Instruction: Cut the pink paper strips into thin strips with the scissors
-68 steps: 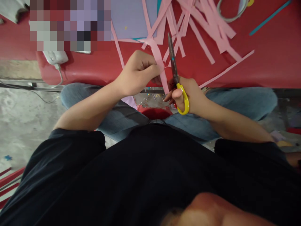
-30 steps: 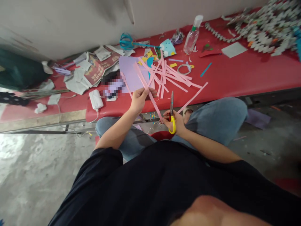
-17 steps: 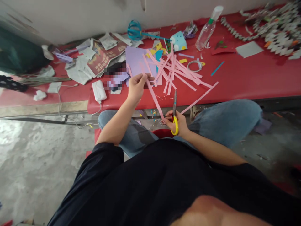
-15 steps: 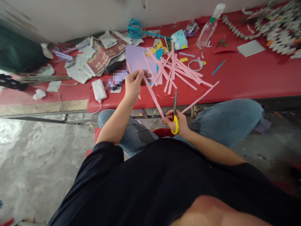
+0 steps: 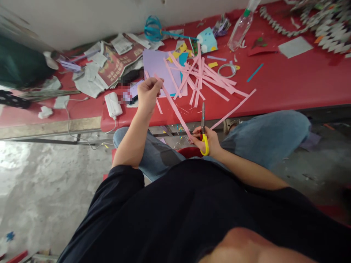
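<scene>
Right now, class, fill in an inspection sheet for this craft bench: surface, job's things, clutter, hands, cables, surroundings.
Surface: red bench top, littered with paper.
Job's things: long pink paper strip stretched between both hands; yellow-handled scissors, blades pointing up.
Clutter: pile of pink strips, lilac sheet, newspaper, clear bottle, tape roll.
Hands: left hand pinches the strip's upper end; right hand holds its lower end and the scissors.
Cables: white charger with its lead hanging off the edge.
Surroundings: grey concrete floor, pale wall.

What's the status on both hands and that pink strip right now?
Left hand pinches pink strip top. Right hand holds strip bottom plus scissors. Nothing blocking.
</scene>
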{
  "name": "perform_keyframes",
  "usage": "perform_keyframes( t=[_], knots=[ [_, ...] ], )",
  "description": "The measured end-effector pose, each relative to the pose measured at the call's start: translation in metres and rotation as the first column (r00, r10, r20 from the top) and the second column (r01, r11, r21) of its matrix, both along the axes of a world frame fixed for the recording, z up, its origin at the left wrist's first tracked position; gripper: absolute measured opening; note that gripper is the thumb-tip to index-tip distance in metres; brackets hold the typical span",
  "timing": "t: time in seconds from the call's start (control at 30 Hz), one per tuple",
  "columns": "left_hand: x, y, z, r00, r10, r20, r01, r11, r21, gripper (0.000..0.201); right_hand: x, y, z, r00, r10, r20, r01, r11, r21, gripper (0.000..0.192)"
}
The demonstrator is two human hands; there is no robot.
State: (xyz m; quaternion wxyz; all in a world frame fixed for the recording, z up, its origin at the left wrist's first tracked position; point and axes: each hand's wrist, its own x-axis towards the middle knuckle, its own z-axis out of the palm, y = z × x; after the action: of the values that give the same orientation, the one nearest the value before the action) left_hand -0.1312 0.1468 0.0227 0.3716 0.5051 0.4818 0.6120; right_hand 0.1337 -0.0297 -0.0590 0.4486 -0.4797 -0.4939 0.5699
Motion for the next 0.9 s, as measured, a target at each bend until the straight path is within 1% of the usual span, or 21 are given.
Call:
perform_keyframes(
  t=[0.07,0.13,0.2,0.27,0.33,0.4,0.43,0.47,0.5,0.53,0.57,0.6,0.63,0.7,0.73,0.77,0.8,0.83,0.9],
  knots=[
    [-0.001,-0.001,0.001,0.999,-0.029,0.037,0.030,0.999,-0.013,0.032,0.004,0.002,-0.003,1.000,-0.014,0.026,0.014,1.000,0.025,0.048],
    [-0.002,-0.004,0.005,0.992,-0.071,0.109,0.075,0.997,-0.032,0.031,0.010,0.007,-0.006,0.997,-0.052,0.061,0.049,0.997,0.060,0.046],
    [-0.003,-0.010,0.011,0.979,-0.099,0.176,0.106,0.994,-0.035,0.031,0.017,0.017,-0.008,0.988,-0.129,0.086,0.120,0.988,0.101,0.045],
    [-0.003,-0.018,0.018,0.980,-0.083,0.180,0.083,0.996,0.008,0.038,0.024,0.030,-0.007,0.968,-0.238,0.075,0.226,0.964,0.142,0.042],
    [0.000,-0.029,0.025,0.995,-0.006,0.096,-0.004,0.994,0.110,0.048,0.030,0.043,-0.002,0.929,-0.368,0.020,0.359,0.915,0.185,0.043],
    [0.006,-0.043,0.028,0.995,0.103,0.015,-0.103,0.958,0.268,0.054,0.035,0.051,0.004,0.892,-0.450,-0.038,0.448,0.870,0.205,0.044],
    [0.011,-0.053,0.027,0.990,0.140,0.003,-0.132,0.927,0.351,0.053,0.037,0.054,0.008,0.879,-0.475,-0.051,0.474,0.855,0.208,0.045],
    [0.017,-0.063,0.025,0.988,0.151,0.009,-0.140,0.892,0.430,0.048,0.039,0.055,0.010,0.871,-0.489,-0.057,0.489,0.847,0.208,0.045],
    [0.023,-0.075,0.021,0.988,0.154,0.023,-0.145,0.857,0.494,0.040,0.040,0.055,0.012,0.869,-0.491,-0.058,0.492,0.846,0.206,0.045],
    [0.030,-0.089,0.015,0.990,0.139,-0.001,-0.119,0.851,0.511,0.029,0.040,0.054,0.013,0.872,-0.486,-0.060,0.487,0.850,0.201,0.045],
    [0.038,-0.103,0.007,0.992,0.104,-0.064,-0.059,0.868,0.494,0.023,0.039,0.052,0.012,0.883,-0.465,-0.061,0.467,0.864,0.189,0.044],
    [0.046,-0.118,-0.003,0.991,0.091,-0.099,-0.037,0.892,0.450,0.018,0.038,0.050,0.010,0.902,-0.427,-0.059,0.430,0.887,0.167,0.043],
    [0.054,-0.132,-0.016,0.990,0.087,-0.109,-0.040,0.925,0.377,0.015,0.036,0.047,0.007,0.924,-0.378,-0.054,0.382,0.914,0.135,0.043],
    [0.069,-0.160,-0.044,0.996,0.067,-0.057,-0.058,0.988,0.145,0.012,0.031,0.041,-0.002,0.964,-0.265,-0.036,0.267,0.963,0.050,0.042],
    [0.076,-0.172,-0.058,0.997,0.080,-0.023,-0.080,0.997,-0.011,0.014,0.028,0.038,-0.007,0.977,-0.210,-0.027,0.210,0.978,0.008,0.042],
    [0.082,-0.182,-0.072,0.998,0.065,0.003,-0.064,0.985,-0.162,0.017,0.026,0.036,-0.011,0.987,-0.160,-0.019,0.160,0.987,-0.029,0.043],
    [0.087,-0.192,-0.085,0.999,0.045,0.017,-0.040,0.972,-0.230,0.023,0.025,0.034,-0.015,0.993,-0.120,-0.012,0.119,0.991,-0.058,0.043],
    [0.091,-0.199,-0.096,0.999,0.030,0.031,-0.020,0.960,-0.280,0.027,0.023,0.032,-0.017,0.996,-0.088,-0.005,0.087,0.993,-0.079,0.044],
    [0.097,-0.210,-0.111,0.998,-0.015,0.062,0.036,0.937,-0.348,0.032,0.023,0.029,-0.021,0.999,-0.041,0.007,0.042,0.993,-0.109,0.045]
  ],
)
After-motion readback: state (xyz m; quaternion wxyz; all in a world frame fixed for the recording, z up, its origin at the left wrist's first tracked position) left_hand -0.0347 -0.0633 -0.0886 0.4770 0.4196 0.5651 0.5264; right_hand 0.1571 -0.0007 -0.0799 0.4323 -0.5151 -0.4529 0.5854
